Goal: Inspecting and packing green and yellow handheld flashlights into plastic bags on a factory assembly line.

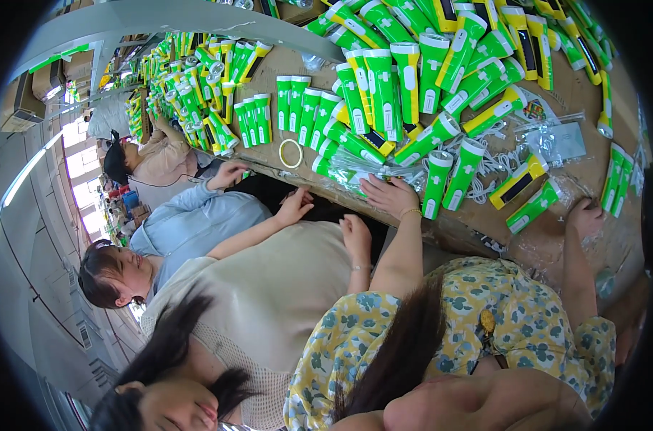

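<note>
My left hand (391, 196) rests at the near edge of the cardboard-covered table (269, 161). Its fingers are stretched out beside a clear plastic bag (402, 174), perhaps touching it. A thin bracelet circles that wrist. To the right, my right hand (586, 218) is curled low over the table; what its fingers hold, if anything, is hidden. A green flashlight (533, 207) lies just left of it, and two more green flashlights (615, 179) lie on its right side. Between my hands are two green flashlights (450, 179) with white heads and a green-and-yellow flashlight (519, 181) with a dark panel.
Many flashlights (391, 79) are heaped across the far side. White cables (481, 183), clear bags (556, 140) and a tape ring (291, 154) lie among them. On my left, a co-worker in a beige top (269, 266) sits close, with others beyond. A grey metal beam (218, 21) crosses above.
</note>
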A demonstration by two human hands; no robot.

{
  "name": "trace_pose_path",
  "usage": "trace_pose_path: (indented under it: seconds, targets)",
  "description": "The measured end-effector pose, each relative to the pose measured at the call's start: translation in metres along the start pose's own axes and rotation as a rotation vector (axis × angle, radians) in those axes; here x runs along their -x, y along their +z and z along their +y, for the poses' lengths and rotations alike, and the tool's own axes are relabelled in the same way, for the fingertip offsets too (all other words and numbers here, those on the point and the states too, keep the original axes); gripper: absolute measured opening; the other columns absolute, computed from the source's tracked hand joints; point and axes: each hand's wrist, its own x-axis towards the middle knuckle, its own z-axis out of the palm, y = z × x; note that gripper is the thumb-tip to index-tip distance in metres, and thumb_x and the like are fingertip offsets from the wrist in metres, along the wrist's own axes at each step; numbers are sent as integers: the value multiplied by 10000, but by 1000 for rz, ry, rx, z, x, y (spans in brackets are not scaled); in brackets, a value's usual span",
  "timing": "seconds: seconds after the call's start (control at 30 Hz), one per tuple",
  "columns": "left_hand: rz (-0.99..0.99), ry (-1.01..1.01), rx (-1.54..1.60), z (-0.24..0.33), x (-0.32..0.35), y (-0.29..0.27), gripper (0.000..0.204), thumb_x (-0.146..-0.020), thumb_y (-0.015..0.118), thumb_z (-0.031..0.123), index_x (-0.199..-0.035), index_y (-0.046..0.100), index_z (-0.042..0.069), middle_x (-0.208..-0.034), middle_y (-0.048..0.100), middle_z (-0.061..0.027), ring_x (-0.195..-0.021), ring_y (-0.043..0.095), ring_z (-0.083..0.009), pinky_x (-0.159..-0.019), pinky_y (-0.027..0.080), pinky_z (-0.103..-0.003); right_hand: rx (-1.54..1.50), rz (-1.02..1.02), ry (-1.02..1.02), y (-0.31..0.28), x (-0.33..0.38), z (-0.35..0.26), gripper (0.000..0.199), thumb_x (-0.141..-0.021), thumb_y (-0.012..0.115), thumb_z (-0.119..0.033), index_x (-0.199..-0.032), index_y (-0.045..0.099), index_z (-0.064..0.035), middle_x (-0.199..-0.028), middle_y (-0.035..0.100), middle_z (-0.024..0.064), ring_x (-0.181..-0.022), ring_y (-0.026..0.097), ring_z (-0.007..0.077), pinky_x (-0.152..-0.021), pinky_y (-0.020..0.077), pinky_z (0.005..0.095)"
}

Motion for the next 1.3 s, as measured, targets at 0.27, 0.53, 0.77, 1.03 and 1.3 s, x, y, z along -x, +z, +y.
trace_pose_path:
  seconds: [0.27, 0.53, 0.77, 1.03, 1.3]
  targets:
    - [289, 70, -462, 60, -42, 70, 806, -769, 660, 151, -1398, 183, -13, -1129, 540, -145, -1038, 535, -291, -892, 419, -386, -6, 5, -33, 3, 0, 7, 429, -792, 549, -429, -1068, 604, -105, -1119, 567, 159, -992, 546, 347, -821, 423, 505]
    - [1263, -683, -184, 251, -137, 196, 561, -888, 419, 270, -1380, 282, 38, -1474, 212, -171, -1356, 217, -350, -1069, 207, -473, 4, -68, 28, 13, 2, 15, 383, -792, 558, -401, -1058, 614, -131, -1058, 589, 153, -932, 569, 344, -786, 443, 503]
    - [638, -102, -627, 19, -9, 68, 820, -805, 592, 227, -1357, 101, -129, -971, 557, -165, -813, 553, -286, -683, 465, -359, -20, 69, -53, 6, -1, 19, 360, -796, 562, -404, -1029, 618, -136, -1080, 578, 137, -938, 565, 342, -762, 454, 505]
    - [1077, -588, -309, 208, -149, 214, 627, -857, 468, 280, -1371, 241, 1, -1312, 308, -183, -1210, 299, -320, -971, 267, -451, -34, 22, -33, 10, -5, -5, 377, -791, 567, -399, -1071, 599, -148, -1143, 552, 115, -1009, 540, 328, -794, 434, 520]
    - [1272, -667, -127, 250, -140, 197, 556, -893, 413, 266, -1376, 277, 24, -1456, 227, -204, -1351, 220, -353, -1048, 218, -529, 41, -30, 73, -6, 4, -3, 388, -806, 532, -426, -1125, 571, -207, -1116, 551, 128, -1016, 518, 327, -810, 406, 506]
